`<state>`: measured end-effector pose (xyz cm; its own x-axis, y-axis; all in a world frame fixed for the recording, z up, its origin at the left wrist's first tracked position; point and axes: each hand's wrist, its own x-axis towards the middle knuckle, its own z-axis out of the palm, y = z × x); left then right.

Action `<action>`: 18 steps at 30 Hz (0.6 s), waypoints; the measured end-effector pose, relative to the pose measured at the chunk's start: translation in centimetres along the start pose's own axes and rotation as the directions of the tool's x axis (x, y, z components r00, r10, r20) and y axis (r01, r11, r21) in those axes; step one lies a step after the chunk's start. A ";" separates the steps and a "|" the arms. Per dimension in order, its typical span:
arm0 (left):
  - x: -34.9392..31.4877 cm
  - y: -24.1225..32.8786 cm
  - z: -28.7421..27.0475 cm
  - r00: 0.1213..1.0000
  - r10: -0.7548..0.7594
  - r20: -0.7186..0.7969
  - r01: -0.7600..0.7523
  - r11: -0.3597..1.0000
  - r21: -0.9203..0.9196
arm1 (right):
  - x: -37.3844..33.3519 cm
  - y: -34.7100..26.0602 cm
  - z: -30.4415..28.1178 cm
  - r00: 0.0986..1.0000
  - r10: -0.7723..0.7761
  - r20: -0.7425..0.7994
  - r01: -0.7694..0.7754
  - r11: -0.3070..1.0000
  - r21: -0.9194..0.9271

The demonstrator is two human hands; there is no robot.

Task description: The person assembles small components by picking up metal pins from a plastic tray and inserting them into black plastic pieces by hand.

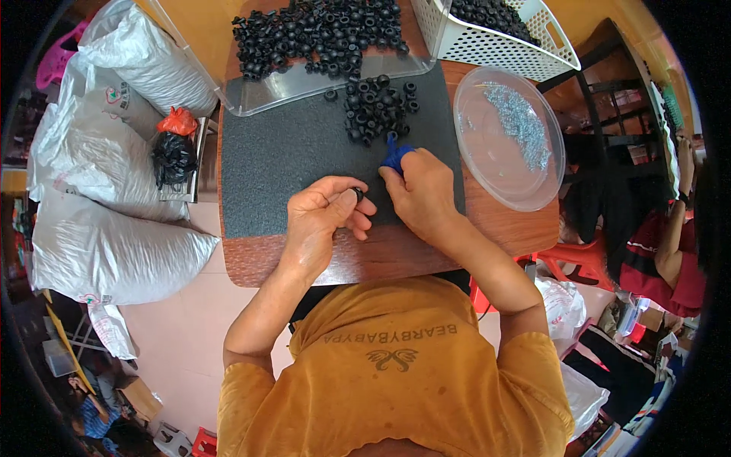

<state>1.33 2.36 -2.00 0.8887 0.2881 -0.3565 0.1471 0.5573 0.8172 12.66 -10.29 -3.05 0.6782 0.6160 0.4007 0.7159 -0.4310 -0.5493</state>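
Note:
A small black round plastic part (357, 194) is pinched between the thumb and fingers of my left hand (316, 217), above the near half of a dark grey mat (266, 160). My right hand (422, 186) is closed around a blue object with a narrow tip (395, 158); its exact kind is hidden by my fingers. The tip points away from me, close to a loose pile of black round parts (377, 107). Both hands are apart from each other.
A clear tray (304, 95) of similar black parts lies behind the pile. To the right is a round clear lid (476, 164) holding small silvery pieces (521, 126). A white perforated basket (495, 57) stands behind it. White sacks (114, 244) fill the left. Another person's arm (674, 236) shows far right.

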 end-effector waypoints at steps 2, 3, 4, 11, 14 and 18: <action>-0.2 0.1 -0.2 1.000 0.011 -0.015 -0.011 1.000 -0.018 | -0.1 -0.1 0.0 0.999 -0.033 0.042 0.036 0.995 -0.090; -0.3 0.2 -0.2 0.999 0.017 -0.032 -0.018 0.999 -0.032 | -0.1 -0.2 -0.1 0.998 -0.036 0.042 0.039 0.995 -0.095; -0.4 0.2 -0.3 0.999 0.020 -0.028 -0.021 0.999 -0.037 | 0.0 -0.2 -0.3 0.998 -0.045 0.049 0.050 0.994 -0.095; -0.5 0.2 -0.8 0.996 0.065 -0.068 -0.066 0.998 -0.010 | 1.1 0.7 -1.0 0.982 -0.072 -0.176 0.065 0.997 -0.048; -0.4 0.1 -1.0 0.996 0.070 -0.055 -0.072 0.997 -0.034 | 2.5 1.2 -1.2 0.978 -0.087 -0.189 0.071 0.994 -0.086; -0.4 0.0 -1.3 0.997 0.078 -0.020 -0.079 0.996 -0.050 | 5.3 1.3 -1.3 0.984 -0.057 -0.169 0.041 0.995 -0.096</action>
<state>0.39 3.23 -2.41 0.8885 0.3463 -0.3010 0.0550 0.5710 0.8191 17.45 -8.45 -0.65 0.6546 0.5195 0.5492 0.7557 -0.4666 -0.4595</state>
